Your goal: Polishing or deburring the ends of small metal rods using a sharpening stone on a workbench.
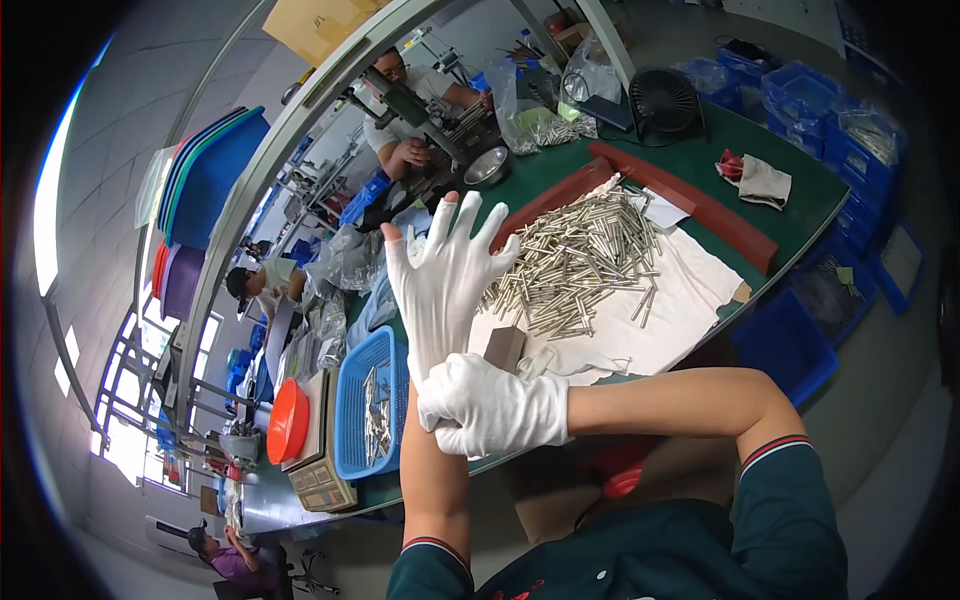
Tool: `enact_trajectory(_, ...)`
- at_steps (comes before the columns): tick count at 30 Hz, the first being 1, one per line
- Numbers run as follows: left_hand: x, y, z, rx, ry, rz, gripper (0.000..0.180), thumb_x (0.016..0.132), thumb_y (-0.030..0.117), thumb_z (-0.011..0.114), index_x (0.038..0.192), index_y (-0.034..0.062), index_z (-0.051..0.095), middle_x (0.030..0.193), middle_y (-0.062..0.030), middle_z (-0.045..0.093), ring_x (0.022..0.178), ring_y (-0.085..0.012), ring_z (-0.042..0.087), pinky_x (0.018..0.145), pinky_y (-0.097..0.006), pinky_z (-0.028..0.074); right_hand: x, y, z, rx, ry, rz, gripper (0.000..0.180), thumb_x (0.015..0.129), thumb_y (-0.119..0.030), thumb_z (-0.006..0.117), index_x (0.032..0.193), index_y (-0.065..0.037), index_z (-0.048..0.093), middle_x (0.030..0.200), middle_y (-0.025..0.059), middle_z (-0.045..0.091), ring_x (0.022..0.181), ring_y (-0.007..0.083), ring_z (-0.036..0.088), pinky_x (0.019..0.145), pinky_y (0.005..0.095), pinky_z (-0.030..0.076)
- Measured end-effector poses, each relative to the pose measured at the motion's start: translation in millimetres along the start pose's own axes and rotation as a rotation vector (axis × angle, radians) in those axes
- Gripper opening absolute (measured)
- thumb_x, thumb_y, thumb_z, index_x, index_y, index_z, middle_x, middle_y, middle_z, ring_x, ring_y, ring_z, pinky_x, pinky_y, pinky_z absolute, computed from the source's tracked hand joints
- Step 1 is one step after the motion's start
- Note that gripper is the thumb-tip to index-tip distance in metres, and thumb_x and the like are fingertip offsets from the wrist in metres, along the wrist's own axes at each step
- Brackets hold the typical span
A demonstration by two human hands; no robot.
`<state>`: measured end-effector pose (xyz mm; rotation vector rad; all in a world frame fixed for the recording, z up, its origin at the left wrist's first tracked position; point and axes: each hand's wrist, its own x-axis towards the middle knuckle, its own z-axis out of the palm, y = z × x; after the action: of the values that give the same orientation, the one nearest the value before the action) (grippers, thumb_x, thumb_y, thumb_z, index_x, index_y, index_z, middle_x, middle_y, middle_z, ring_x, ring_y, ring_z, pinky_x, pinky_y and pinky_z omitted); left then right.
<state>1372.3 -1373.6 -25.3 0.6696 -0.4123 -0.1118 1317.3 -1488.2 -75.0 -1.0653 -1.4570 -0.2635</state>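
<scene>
My left hand [440,280] is raised with its fingers spread, in a white glove that leaves two fingertips bare. At its wrist, my right hand [490,405], also white-gloved, is closed round the cuff of the left glove. Beyond them, a heap of slim silvery metal pins [590,255] lies on a white cloth [690,300]. A grey-brown block [505,348] rests at the cloth's near edge, beside a crumpled white glove or rag [570,362].
Red-brown metal bars [720,220] border the pins on the green table [680,150]. Left stand a blue basket [350,420] of metal parts, a scale [325,485] and a red bowl [288,420]. A black fan [665,100] stands far back; a person [420,100] works across the table.
</scene>
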Motion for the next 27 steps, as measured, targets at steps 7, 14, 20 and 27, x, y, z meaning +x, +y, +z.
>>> enact_trajectory(7, -7, 4, 26, 1.226, 0.281, 0.76, 0.068, 0.1, 0.056, 0.043, 0.14, 0.0005, 0.044, 0.143, -0.0244, 0.048, 0.135, -0.0357, 0.046, 0.116, -0.046, 0.031, -2, -11, -12, 0.053, -0.044, 0.143, 0.008, 0.073, -0.009, 0.067, 0.078, -0.005, 0.063, 0.078, 0.0113, 0.063, 0.077, 0.0276, 0.064, 0.072, 0.0378, 0.05)
enact_trajectory(14, -14, 2, 52, 0.348, 0.002, 0.469, 0.094, 0.089, 0.057, 0.062, 0.152, -0.0001, 0.02, 0.161, -0.0216, 0.016, 0.15, -0.0418, 0.011, 0.122, -0.06, 0.014, 12, 25, -73, 0.196, -0.029, 0.483, 0.04, 0.088, -0.032, 0.072, 0.096, 0.007, 0.065, 0.084, 0.0132, 0.069, 0.073, 0.0164, 0.066, 0.065, 0.0314, 0.053)
enact_trajectory(20, -17, -13, 43, 0.323, 0.055, 0.377, 0.109, 0.086, 0.069, 0.057, 0.158, 0.0138, -0.003, 0.165, -0.0155, 0.0, 0.149, -0.0444, 0.009, 0.12, -0.065, 0.017, 5, 17, -70, 0.465, -0.242, 0.617, 0.025, 0.093, -0.016, 0.063, 0.075, 0.002, 0.062, 0.068, 0.0067, 0.063, 0.06, 0.0143, 0.058, 0.059, 0.0322, 0.048)
enact_trajectory(27, -63, -20, 9, 0.853, 0.415, 0.498, 0.076, 0.097, 0.054, 0.051, 0.148, -0.0004, 0.035, 0.153, -0.0193, 0.037, 0.145, -0.0318, 0.032, 0.116, -0.05, 0.028, -20, 29, -41, 0.405, -0.477, 0.778, 0.022, 0.093, -0.017, 0.063, 0.084, 0.003, 0.065, 0.068, 0.009, 0.059, 0.063, 0.0122, 0.056, 0.061, 0.0316, 0.047)
